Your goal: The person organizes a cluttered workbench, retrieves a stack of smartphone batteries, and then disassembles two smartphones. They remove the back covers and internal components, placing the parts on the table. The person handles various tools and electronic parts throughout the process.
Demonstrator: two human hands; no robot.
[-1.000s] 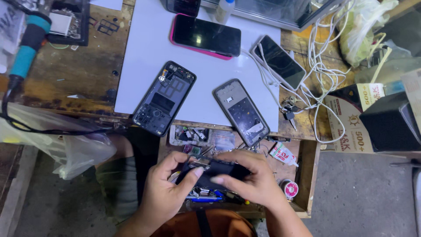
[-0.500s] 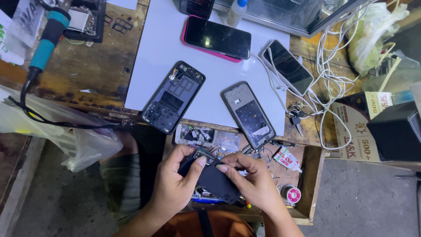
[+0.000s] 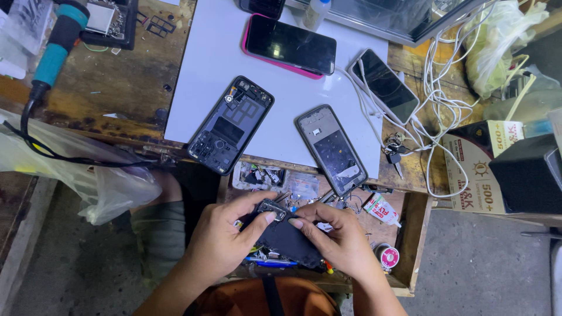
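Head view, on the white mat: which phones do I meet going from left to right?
Opened phone with its back off → pink-edged phone, screen dark → opened phone frame → dark phone on the mat's right edge.

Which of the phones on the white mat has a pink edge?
The phone at the top of the mat, lying screen-up with a pink case rim. The two below it are opened, showing their insides, and the one at the right edge has no pink.
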